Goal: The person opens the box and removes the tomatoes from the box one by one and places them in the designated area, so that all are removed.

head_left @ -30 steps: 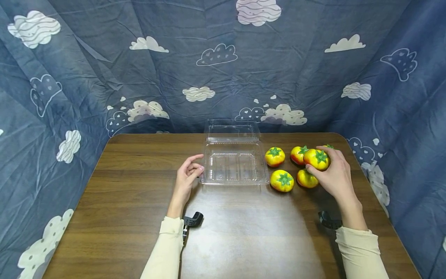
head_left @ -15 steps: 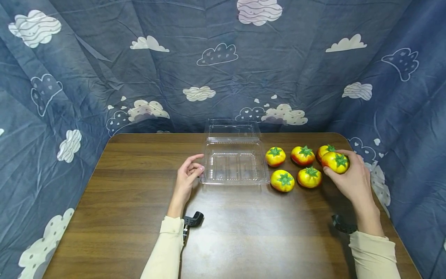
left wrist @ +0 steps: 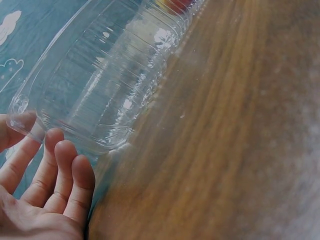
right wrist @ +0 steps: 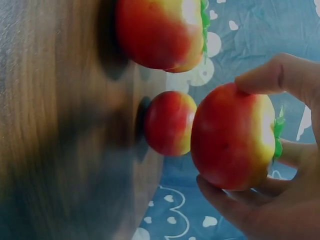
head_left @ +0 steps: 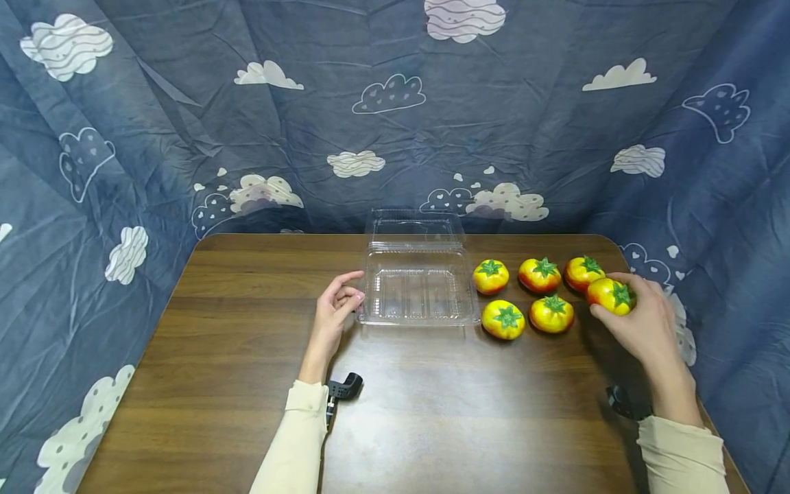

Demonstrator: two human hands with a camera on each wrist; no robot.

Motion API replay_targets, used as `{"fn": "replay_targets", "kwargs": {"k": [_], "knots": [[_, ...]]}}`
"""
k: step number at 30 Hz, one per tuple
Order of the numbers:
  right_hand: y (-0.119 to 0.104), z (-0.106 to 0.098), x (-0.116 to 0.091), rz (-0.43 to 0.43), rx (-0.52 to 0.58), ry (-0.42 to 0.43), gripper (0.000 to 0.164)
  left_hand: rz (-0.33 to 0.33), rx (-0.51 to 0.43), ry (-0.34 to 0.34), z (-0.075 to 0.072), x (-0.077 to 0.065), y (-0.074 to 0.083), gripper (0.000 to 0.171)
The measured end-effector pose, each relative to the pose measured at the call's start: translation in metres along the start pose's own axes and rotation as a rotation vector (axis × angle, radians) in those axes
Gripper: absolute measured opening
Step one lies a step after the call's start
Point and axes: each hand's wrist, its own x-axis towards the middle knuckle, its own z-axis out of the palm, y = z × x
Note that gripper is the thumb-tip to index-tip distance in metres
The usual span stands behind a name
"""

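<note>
My right hand [head_left: 648, 322] holds a red-and-yellow fruit [head_left: 609, 295] with a green star-shaped leafy top, thumb and fingers around its sides. In the right wrist view this held fruit [right wrist: 232, 137] looks raised off the table. Several like fruits stand to its left, the nearest being the far-right fruit [head_left: 583, 273]. At the middle of the table lies a clear plastic container [head_left: 420, 295], its lid [head_left: 416, 226] folded back. Beside its left edge is my left hand [head_left: 333, 312], thumb and index fingertips at the rim; the left wrist view shows them seen through the plastic corner [left wrist: 22, 112].
Two fruits, a back-row fruit [head_left: 490, 276] and a front-row fruit [head_left: 503, 320], stand close to the container's right side. The wooden table [head_left: 432, 405] ends at a blue cloud-print curtain [head_left: 296, 123] behind and at the sides.
My right hand has carried its fruit rightward and toward me, past the other fruits, uncovering those it hid. My left hand and the container stay in place; the head view shifts slightly.
</note>
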Motion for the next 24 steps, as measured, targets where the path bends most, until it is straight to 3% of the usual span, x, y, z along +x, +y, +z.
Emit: {"fn": "replay_targets", "kwargs": {"k": [6, 16, 24], "knots": [[0.008, 0.004, 0.0, -0.038, -0.013, -0.049, 0.063, -0.011, -0.004, 0.005, 0.0, 0.0, 0.0, 0.044], [0.012, 0.006, -0.001, -0.021, -0.062, -0.187, 0.065, -0.005, -0.008, 0.0, -0.001, 0.0, 0.0, 0.045], [0.016, 0.012, -0.001, -0.042, -0.076, -0.19, 0.066, -0.009, -0.002, -0.003, -0.001, 0.0, 0.0, 0.043]]}}
